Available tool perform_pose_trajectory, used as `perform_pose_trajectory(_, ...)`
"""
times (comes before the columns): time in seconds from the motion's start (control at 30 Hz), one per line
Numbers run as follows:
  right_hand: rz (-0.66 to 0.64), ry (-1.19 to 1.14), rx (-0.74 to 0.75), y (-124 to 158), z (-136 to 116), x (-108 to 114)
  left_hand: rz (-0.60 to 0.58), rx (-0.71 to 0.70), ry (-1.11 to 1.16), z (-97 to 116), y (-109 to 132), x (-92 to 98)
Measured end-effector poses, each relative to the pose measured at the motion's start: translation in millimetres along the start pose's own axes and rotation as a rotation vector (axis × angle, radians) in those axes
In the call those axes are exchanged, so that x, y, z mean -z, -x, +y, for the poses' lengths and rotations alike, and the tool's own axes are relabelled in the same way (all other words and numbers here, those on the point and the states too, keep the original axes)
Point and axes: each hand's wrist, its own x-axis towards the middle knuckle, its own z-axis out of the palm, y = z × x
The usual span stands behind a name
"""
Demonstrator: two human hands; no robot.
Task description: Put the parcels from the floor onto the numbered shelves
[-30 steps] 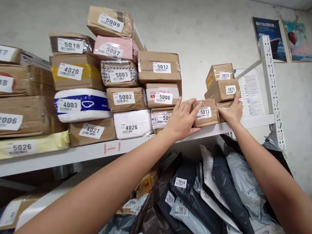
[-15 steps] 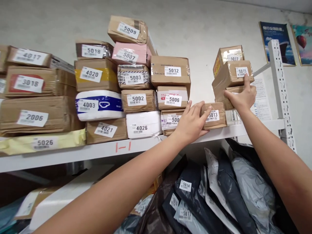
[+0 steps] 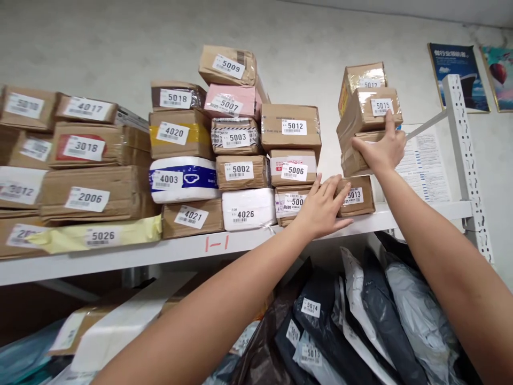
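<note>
My left hand (image 3: pixel 324 208) lies with its fingers stretched out at the shelf's front edge, touching the small cardboard box labelled 5013 (image 3: pixel 356 199). It partly covers the box with the purple-printed label (image 3: pixel 289 205) beside it. Higher up, my right hand (image 3: pixel 382 148) grips a cardboard box (image 3: pixel 350 160), thumb on its left and fingers around its right side. Its index finger presses the label of the box marked 5015 (image 3: pixel 366 112), stacked on top. Behind that box stands another, labelled 5017 (image 3: pixel 363 74). The underside of the gripped box is partly hidden.
Stacks of labelled parcels, among them box 5012 (image 3: pixel 290 136) and box 4021 (image 3: pixel 182 219), line the white shelf (image 3: pixel 248 239) to the left. A perforated metal post (image 3: pixel 460 139) stands at the right. Dark mailing bags (image 3: pixel 320 299) fill the level below.
My right hand and the stack with 5015 and 5017 have shifted left along the shelf, now standing above box 5013. The view has swung slightly left. My left hand remains by 5013.
</note>
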Motion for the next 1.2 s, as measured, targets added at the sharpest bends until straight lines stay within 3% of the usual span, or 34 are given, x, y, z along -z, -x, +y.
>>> perform_pose_trajectory(0.1,-0.036,-0.061,-0.049,22,-20,-5,0.081,0.026,0.021,-10,0,6.5)
perform_pose_trajectory(0.2,-0.092,-0.114,-0.126,42,-43,-3,0.162,0.143,0.046,-28,-9,19.8)
perform_pose_trajectory(0.3,-0.124,-0.137,-0.166,52,-59,1,0.237,0.334,0.074,-54,-36,31.8)
perform_pose_trajectory(0.37,-0.143,-0.142,-0.166,53,-63,2,0.266,0.385,0.099,-73,-62,34.1)
perform_pose_trajectory(0.53,-0.156,-0.138,-0.111,55,-54,1,0.219,0.209,0.176,-116,-130,24.3)
perform_pose_trajectory(0.63,-0.187,-0.158,-0.005,54,-42,6,0.2,0.172,0.216,-130,-152,22.7)
perform_pose_trajectory(0.73,-0.262,-0.206,0.024,42,-32,19,0.139,0.163,0.235,-136,-158,27.7)
perform_pose_trajectory(0.9,-0.407,-0.329,-0.124,11,-32,36,0.107,0.175,0.228,-139,-159,33.8)
perform_pose_trajectory(1.03,-0.464,-0.361,-0.091,12,-38,26,0.096,0.145,0.261,-156,-156,37.4)
perform_pose_trajectory(1.2,-0.393,-0.282,0.038,15,-39,11,0.038,0.166,0.288,-176,-147,47.4)
